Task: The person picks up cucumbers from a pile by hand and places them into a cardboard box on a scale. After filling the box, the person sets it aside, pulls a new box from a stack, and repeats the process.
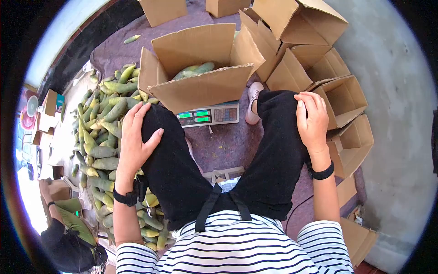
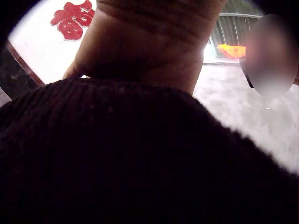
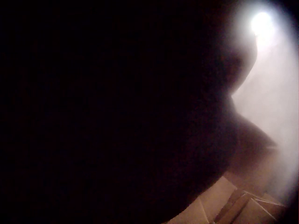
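Observation:
My left hand (image 1: 135, 139) rests on the left knee of the black trousers (image 1: 171, 150), thumb spread and holding nothing. On the other knee lies my right hand (image 1: 313, 119), fingers relaxed over the cloth. Between and beyond the knees, an open cardboard box (image 1: 200, 89) stands on a digital scale (image 1: 209, 114) with lit green displays. A few green radishes (image 1: 196, 70) show inside the box, partly hidden by its front flap. Dark cloth fills most of the left wrist view, below my left wrist (image 2: 145, 46). The right wrist view is mostly dark.
A large heap of green radishes (image 1: 107, 150) lies to the left. Several open cardboard boxes (image 1: 344, 98) line the right side by the grey wall (image 1: 397, 137). A single radish (image 1: 132, 39) lies on the purple cloth (image 1: 116, 50). Another person (image 1: 68, 237) is at lower left.

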Demonstrator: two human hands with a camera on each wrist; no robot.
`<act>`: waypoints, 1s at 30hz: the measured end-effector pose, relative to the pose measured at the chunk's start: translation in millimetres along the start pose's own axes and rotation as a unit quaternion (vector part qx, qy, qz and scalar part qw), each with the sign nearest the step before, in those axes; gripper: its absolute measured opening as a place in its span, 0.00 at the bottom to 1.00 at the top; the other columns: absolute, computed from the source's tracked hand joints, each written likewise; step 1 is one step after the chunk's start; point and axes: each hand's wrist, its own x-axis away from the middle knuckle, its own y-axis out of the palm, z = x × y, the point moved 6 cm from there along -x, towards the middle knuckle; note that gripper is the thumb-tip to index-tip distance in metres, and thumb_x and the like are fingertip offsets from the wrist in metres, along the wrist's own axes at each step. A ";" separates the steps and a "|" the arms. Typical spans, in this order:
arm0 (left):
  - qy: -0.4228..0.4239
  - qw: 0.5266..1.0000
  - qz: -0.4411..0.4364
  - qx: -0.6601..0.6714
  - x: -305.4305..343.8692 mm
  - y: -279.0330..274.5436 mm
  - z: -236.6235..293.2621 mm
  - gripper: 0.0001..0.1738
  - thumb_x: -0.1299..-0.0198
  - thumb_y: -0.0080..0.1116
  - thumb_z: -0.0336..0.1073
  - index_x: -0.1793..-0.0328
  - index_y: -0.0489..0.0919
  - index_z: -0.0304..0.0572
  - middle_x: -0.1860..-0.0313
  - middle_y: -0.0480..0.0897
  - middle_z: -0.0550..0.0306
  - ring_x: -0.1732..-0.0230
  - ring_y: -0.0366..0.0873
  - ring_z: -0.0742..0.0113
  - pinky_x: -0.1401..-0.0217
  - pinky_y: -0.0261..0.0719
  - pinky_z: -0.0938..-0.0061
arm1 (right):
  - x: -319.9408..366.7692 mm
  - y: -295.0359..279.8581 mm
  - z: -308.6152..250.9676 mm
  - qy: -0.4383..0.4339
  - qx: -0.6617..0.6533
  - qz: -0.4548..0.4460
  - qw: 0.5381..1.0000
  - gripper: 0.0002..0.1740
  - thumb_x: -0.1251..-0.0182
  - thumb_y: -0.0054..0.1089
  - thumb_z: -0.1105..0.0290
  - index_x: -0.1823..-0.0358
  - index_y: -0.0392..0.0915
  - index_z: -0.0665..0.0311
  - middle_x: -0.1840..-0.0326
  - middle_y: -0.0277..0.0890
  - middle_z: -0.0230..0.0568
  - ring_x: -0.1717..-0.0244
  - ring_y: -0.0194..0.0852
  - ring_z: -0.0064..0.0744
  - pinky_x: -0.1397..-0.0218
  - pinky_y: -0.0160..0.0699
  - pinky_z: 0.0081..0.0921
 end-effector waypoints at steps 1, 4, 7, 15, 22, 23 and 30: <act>0.005 1.000 0.002 -0.003 -0.2 -0.2 -0.2 0.33 0.49 0.63 0.37 0.36 0.68 0.39 0.36 0.67 0.41 0.35 0.64 0.45 0.31 0.61 0.59 | 0.5 0.2 0.8 0.005 0.001 -0.001 1.000 0.06 0.38 0.54 0.72 0.62 0.79 0.62 0.58 0.76 0.41 0.54 0.73 0.43 0.50 0.73 0.35; -0.005 1.000 0.004 0.012 0.6 0.2 -3.1 0.33 0.50 0.64 0.37 0.36 0.68 0.39 0.36 0.67 0.41 0.35 0.64 0.45 0.32 0.61 0.59 | 0.2 2.1 1.5 0.004 0.000 -0.003 1.000 0.07 0.38 0.53 0.72 0.62 0.79 0.62 0.58 0.76 0.41 0.53 0.73 0.44 0.49 0.73 0.36; -0.017 1.000 -0.015 0.011 1.5 1.4 -4.3 0.34 0.49 0.62 0.35 0.34 0.67 0.41 0.32 0.65 0.44 0.31 0.60 0.48 0.28 0.56 0.62 | -1.6 2.6 -2.3 -0.005 0.006 -0.003 1.000 0.07 0.37 0.51 0.72 0.62 0.78 0.62 0.57 0.76 0.42 0.53 0.73 0.44 0.49 0.73 0.36; 0.004 1.000 -0.010 -0.007 -1.6 3.2 -2.7 0.34 0.51 0.62 0.34 0.35 0.68 0.38 0.35 0.67 0.42 0.33 0.63 0.46 0.29 0.58 0.60 | 0.8 2.6 6.2 0.006 0.019 0.026 0.999 0.06 0.41 0.55 0.69 0.64 0.80 0.58 0.58 0.76 0.40 0.52 0.73 0.43 0.47 0.73 0.37; 0.016 1.000 -0.003 -0.005 1.8 9.4 -12.0 0.33 0.48 0.58 0.31 0.32 0.66 0.40 0.34 0.66 0.44 0.31 0.61 0.48 0.28 0.56 0.62 | 15.8 0.1 1.0 0.014 -0.041 0.039 0.998 0.11 0.39 0.54 0.70 0.56 0.76 0.63 0.53 0.74 0.45 0.49 0.71 0.47 0.44 0.72 0.38; 0.018 1.000 -0.006 -0.006 1.8 9.1 -11.2 0.33 0.47 0.58 0.31 0.32 0.66 0.40 0.33 0.65 0.44 0.31 0.61 0.48 0.28 0.56 0.62 | 18.7 -0.5 -1.7 0.003 -0.042 0.033 0.999 0.14 0.38 0.54 0.69 0.52 0.75 0.63 0.49 0.72 0.48 0.47 0.70 0.48 0.41 0.70 0.38; 0.029 1.000 -0.001 0.002 3.9 8.1 -14.3 0.33 0.46 0.58 0.31 0.32 0.65 0.40 0.34 0.66 0.45 0.31 0.61 0.49 0.28 0.56 0.63 | 58.8 -7.1 7.7 0.106 -0.113 -0.046 0.987 0.24 0.31 0.48 0.60 0.38 0.66 0.63 0.41 0.68 0.50 0.44 0.70 0.49 0.39 0.68 0.37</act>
